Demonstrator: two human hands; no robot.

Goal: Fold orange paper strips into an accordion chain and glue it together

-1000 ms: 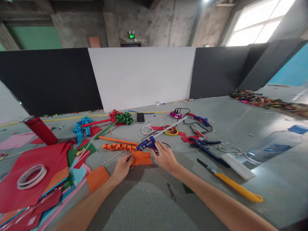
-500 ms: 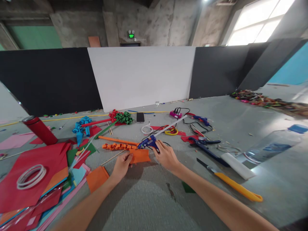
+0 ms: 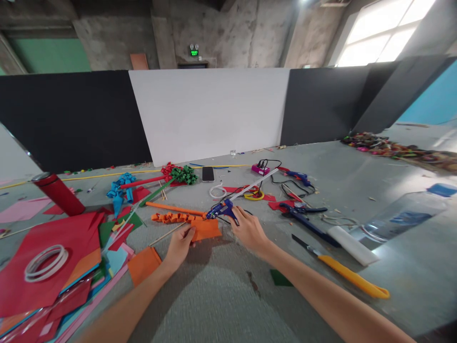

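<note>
My left hand (image 3: pixel 181 243) pinches the left end of a small orange paper piece (image 3: pixel 207 230) between thumb and fingers. My right hand (image 3: pixel 249 229) is wrapped round the handle of a blue glue gun (image 3: pixel 222 209), its nozzle pointing left at the paper's upper edge. A long white glue stick (image 3: pixel 254 184) sticks out from the gun's back, up and to the right. Just behind the paper lies a ruffled orange strip (image 3: pixel 167 217), with an orange stick (image 3: pixel 174 208) beyond it. Whether the nozzle touches the paper I cannot tell.
At left are red sheets (image 3: pixel 24 257) with white tape rings (image 3: pixel 46 263), orange squares (image 3: pixel 144 265) and a red flask (image 3: pixel 59 193). A knife with yellow handle (image 3: pixel 352 276), pliers (image 3: pixel 303 209), a water bottle (image 3: pixel 403 216) and a second glue gun (image 3: pixel 299 178) lie right. A phone (image 3: pixel 208 174) lies ahead.
The glue gun in my right hand has shifted slightly right along the orange paper's upper edge, its glue stick swinging a little. My left hand keeps its pinch, drawn back slightly left.
</note>
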